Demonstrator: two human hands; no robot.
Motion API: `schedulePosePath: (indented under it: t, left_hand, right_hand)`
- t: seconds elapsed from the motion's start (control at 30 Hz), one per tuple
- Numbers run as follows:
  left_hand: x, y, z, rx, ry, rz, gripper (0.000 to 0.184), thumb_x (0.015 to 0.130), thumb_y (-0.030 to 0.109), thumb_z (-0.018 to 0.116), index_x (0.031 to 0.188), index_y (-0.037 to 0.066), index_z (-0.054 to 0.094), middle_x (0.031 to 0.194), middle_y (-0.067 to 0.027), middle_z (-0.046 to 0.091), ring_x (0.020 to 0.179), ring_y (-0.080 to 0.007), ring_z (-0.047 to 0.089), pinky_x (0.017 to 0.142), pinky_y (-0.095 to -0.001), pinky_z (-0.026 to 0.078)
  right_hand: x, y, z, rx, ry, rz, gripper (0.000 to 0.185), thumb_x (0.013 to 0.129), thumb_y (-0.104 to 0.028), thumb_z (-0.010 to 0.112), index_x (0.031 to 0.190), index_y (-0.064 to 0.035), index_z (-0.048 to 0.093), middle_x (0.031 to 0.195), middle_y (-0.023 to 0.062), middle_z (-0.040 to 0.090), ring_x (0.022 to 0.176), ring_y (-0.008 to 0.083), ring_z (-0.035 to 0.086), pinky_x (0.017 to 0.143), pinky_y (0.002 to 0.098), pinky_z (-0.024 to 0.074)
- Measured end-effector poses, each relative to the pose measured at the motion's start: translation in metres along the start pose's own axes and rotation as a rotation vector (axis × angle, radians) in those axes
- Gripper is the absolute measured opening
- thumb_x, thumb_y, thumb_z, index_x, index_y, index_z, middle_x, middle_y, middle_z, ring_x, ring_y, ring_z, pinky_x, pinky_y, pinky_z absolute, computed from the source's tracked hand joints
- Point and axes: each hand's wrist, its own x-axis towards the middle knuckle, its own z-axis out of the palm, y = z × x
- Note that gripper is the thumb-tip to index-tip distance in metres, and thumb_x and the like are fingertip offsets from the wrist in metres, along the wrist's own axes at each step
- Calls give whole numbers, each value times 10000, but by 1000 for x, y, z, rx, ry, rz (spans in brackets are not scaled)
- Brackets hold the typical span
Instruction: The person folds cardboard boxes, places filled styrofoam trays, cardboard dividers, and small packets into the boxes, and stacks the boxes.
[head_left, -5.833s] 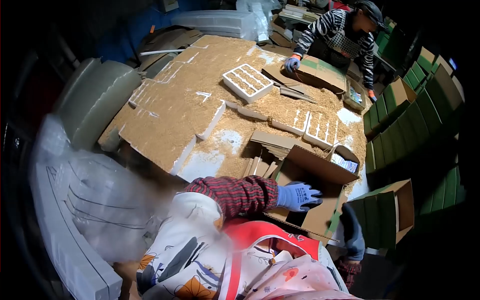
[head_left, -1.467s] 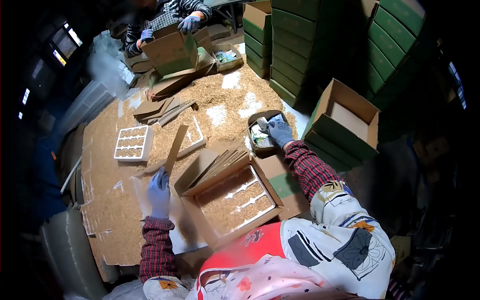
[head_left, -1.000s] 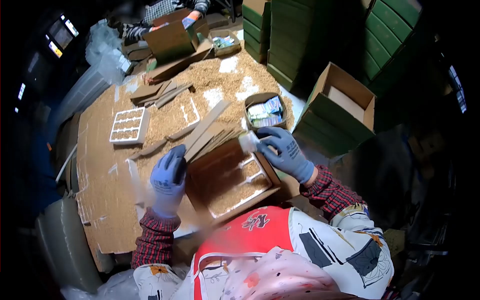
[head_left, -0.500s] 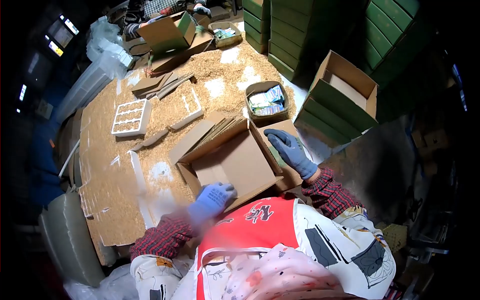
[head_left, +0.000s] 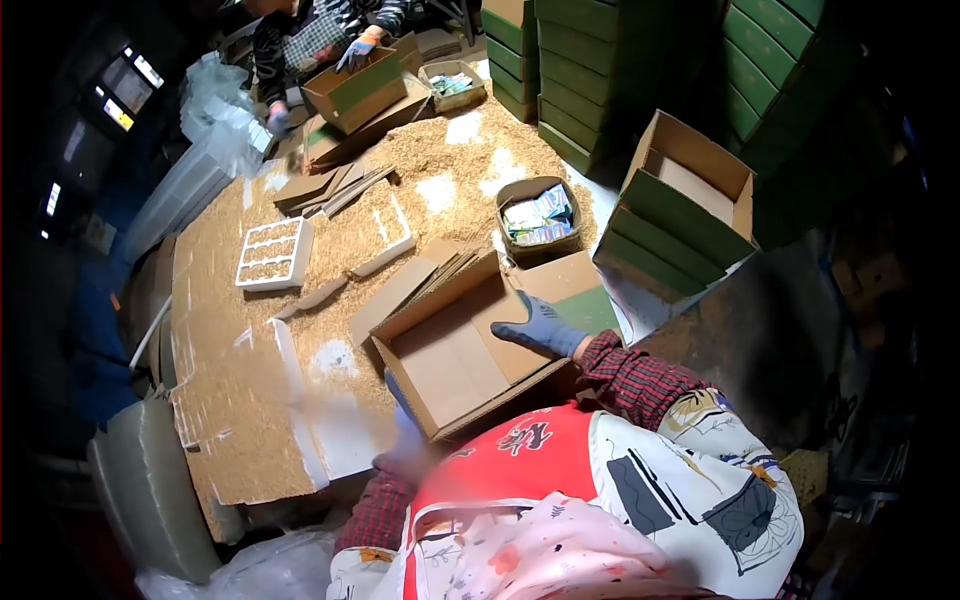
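An open cardboard box (head_left: 450, 375) stands tilted at the table's near edge, with flat brown cardboard inside it. My right hand (head_left: 540, 325), in a blue-grey glove, grips its right wall, thumb over the inside and fingers spread from it. My left hand (head_left: 405, 425) is blurred against the outer left side of the box; its fingers are mostly hidden. Several cardboard strips (head_left: 410, 285) lean along the box's far side. Just beyond, a small container (head_left: 510, 240) holds coloured packets (head_left: 540, 212).
Sawdust-like material covers the table (head_left: 240, 400). A white compartment tray (head_left: 272, 252) and loose cardboard pieces (head_left: 335, 190) lie on it. Green boxes (head_left: 670, 235) stand at right, with taller stacks behind. A co-worker (head_left: 320, 40) handles another box (head_left: 355, 90) at the far side.
The filled white tray inside the box is now hidden beneath cardboard. My right hand let go of a small packet and moved onto the box wall. My left hand moved from inside to the outer left side.
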Motion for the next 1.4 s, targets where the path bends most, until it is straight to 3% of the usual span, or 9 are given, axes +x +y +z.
schedulePosePath:
  t: [0.33, 0.57, 0.67, 0.9, 0.97, 1.03, 1.17, 1.3, 1.4]
  left_hand:
    - [15, 96, 94, 524, -223, 42, 485, 983, 363, 493, 1269, -27, 459, 1106, -127, 603, 974, -199, 590, 790, -308, 491]
    - [78, 177, 297, 768, -676, 991, 548, 965, 268, 441, 1419, -15, 320, 1358, -175, 460, 1185, -241, 491, 1012, -345, 384]
    - [121, 174, 360, 184, -874, 368, 689, 937, 248, 525, 1489, 18, 183, 1431, -176, 386, 1298, -256, 397, 1076, -373, 323]
    - [249, 70, 435, 770, -1164, 674, 665, 817, 203, 713, 1368, -10, 409, 1161, -146, 585, 1070, -192, 561, 931, -331, 457]
    - [205, 87, 431, 663, -1073, 455, 684, 768, 181, 783, 1328, -35, 457, 1159, -104, 605, 1029, -189, 579, 901, -319, 473]
    - [206, 73, 420, 623, -1012, 422, 691, 778, 152, 765, 1356, -8, 422, 1216, -118, 570, 1077, -207, 555, 928, -307, 450]
    - [136, 71, 374, 359, -930, 456, 723, 852, 115, 683, 1447, 13, 285, 1398, -150, 412, 1229, -220, 433, 1027, -334, 359]
    - [102, 46, 258, 685, -679, 627, 739, 853, 190, 678, 1444, -4, 280, 1432, -201, 369, 1296, -314, 387, 1069, -400, 321]
    - [77, 40, 145, 1226, -337, 520, 938, 699, 384, 757, 1435, 12, 311, 1458, -230, 331, 1353, -377, 314, 1089, -476, 282]
  right_hand:
    - [-74, -21, -39, 749, 275, -276, 932, 804, -435, 729, 1453, 35, 255, 1427, 222, 386, 1297, 263, 408, 1069, 339, 340]
    - [-195, -27, -214, 1120, 935, -549, 663, 818, -19, 689, 1409, -34, 389, 1329, 100, 517, 1191, 204, 512, 979, 327, 445]
    - [-208, -1, -248, 1047, 1201, -649, 648, 830, -41, 693, 1406, -45, 397, 1300, 91, 532, 1167, 195, 524, 979, 327, 445]
    - [-162, 97, -281, 1019, 1430, -433, 826, 786, -225, 786, 1403, 73, 326, 1226, 116, 570, 1072, 170, 561, 910, 265, 475]
    - [-131, 119, -277, 1028, 1202, -358, 959, 821, -243, 753, 1484, 6, 106, 1289, 124, 539, 1177, 193, 516, 1011, 320, 417]
    - [-109, 115, -265, 776, 1083, -432, 695, 846, -352, 714, 1381, -12, 430, 1303, 96, 535, 1197, 196, 482, 1036, 306, 357]
    - [-66, 151, -281, 548, 1068, -2, 1031, 722, -615, 718, 1374, 101, 365, 1420, 246, 411, 1348, 310, 367, 1098, 366, 299]
    - [-92, 155, -227, 880, 1437, -111, 301, 935, -244, 595, 1142, -27, 621, 958, 20, 634, 870, 102, 569, 791, 282, 472]
    - [-88, 210, -120, 1092, 1667, -95, 254, 947, -176, 584, 1132, -5, 615, 877, 13, 617, 792, 118, 573, 700, 256, 470]
